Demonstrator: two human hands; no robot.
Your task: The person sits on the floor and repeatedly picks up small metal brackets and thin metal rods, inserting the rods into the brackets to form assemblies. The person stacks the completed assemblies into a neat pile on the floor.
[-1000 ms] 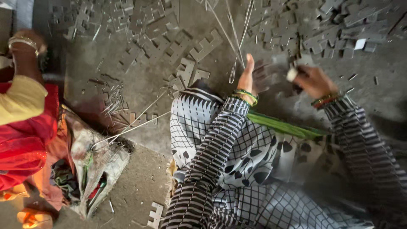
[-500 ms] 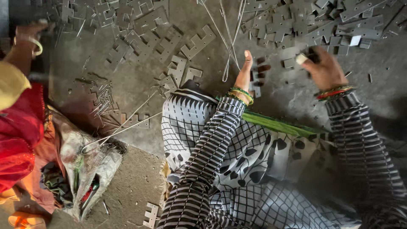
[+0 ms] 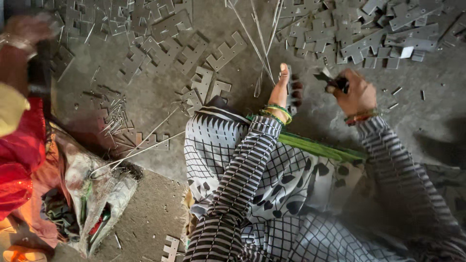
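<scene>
My left hand [image 3: 282, 91] stands on edge on the grey floor, thumb up, fingers closed around a small stack of flat metal plates [image 3: 291, 92]. Green and gold bangles ring its wrist. My right hand [image 3: 358, 93] hovers a hand's width to the right, pinching a small dark metal piece [image 3: 334, 80] that points toward the stack. Both arms wear black-and-white striped sleeves. Thin metal rods [image 3: 259, 43] lie on the floor just beyond my left hand.
Notched grey metal plates [image 3: 194, 51] litter the floor, with a denser pile [image 3: 369, 31] at the far right. Short pins [image 3: 114, 121] lie at the left. A worn sack [image 3: 99, 194] sits lower left. Another person's sleeve, in red and yellow [image 3: 19, 140], is at the left edge.
My right hand reached out toward the far pile, then came back closer to my left hand with a small piece. The other person's hand at the upper left moved and blurred.
</scene>
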